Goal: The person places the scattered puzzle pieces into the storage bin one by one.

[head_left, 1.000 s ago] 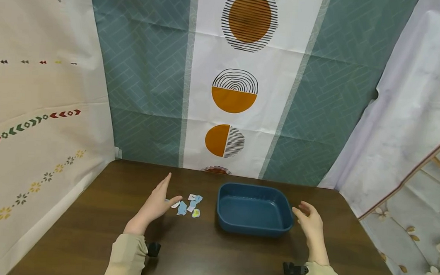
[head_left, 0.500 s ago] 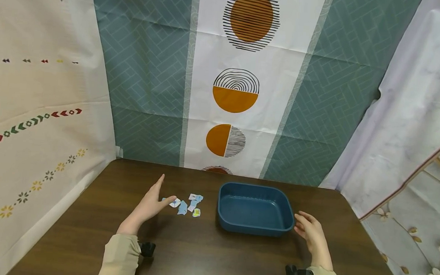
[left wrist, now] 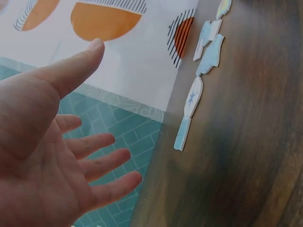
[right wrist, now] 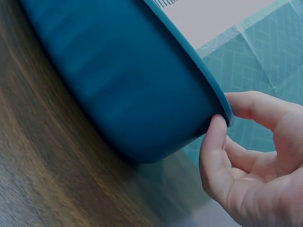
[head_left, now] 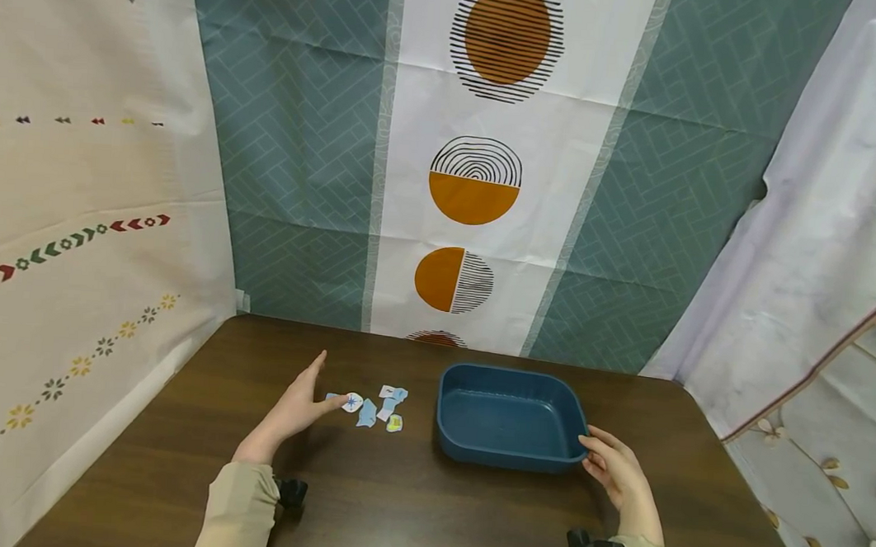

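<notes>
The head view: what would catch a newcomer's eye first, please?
Probably the bold orange-and-striped circles down the middle of the hanging cloth. Next comes the blue bin, right of centre on the table, its right rim pinched by the right hand. Small cutouts lie between the blue bin and the left hand.
</notes>
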`<state>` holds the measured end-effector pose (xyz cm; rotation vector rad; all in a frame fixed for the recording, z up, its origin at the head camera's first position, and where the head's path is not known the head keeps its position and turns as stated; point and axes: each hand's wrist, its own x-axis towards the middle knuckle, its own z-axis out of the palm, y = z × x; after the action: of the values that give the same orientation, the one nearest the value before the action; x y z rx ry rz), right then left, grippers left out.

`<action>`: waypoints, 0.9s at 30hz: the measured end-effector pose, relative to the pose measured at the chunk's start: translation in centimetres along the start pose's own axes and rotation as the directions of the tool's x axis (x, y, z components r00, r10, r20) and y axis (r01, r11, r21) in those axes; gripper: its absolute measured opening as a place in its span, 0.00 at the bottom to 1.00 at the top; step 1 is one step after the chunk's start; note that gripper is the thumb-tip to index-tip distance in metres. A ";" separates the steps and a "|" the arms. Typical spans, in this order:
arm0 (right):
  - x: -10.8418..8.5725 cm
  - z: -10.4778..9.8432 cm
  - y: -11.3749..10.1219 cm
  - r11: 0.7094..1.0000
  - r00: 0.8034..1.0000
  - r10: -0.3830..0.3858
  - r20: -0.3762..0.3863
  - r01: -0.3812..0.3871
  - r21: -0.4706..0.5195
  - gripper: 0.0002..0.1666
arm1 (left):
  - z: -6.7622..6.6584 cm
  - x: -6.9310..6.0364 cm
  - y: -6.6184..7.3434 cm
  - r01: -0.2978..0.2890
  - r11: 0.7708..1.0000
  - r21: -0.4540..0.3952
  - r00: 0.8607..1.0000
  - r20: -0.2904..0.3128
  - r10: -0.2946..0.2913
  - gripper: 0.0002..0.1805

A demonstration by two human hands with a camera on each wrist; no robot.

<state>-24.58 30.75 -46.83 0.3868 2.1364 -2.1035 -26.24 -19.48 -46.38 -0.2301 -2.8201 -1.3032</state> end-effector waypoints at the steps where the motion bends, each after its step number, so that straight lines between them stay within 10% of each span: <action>1: 0.0 0.0 0.1 1.000 1.000 -0.003 0.003 0.003 0.003 0.38 | 0.0 0.0 -0.1 0.005 1.000 -0.001 1.000 0.005 -0.005 0.53; 27: 0.0 2.5 0.9 0.998 0.996 -0.038 0.086 0.033 0.056 0.41 | 0.8 0.6 -1.6 -0.040 0.999 0.016 0.999 -0.022 0.041 0.46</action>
<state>-24.54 28.31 -47.73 0.2587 2.0565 -2.1596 -27.07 -19.79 -48.03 -0.2687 -2.7909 -1.2670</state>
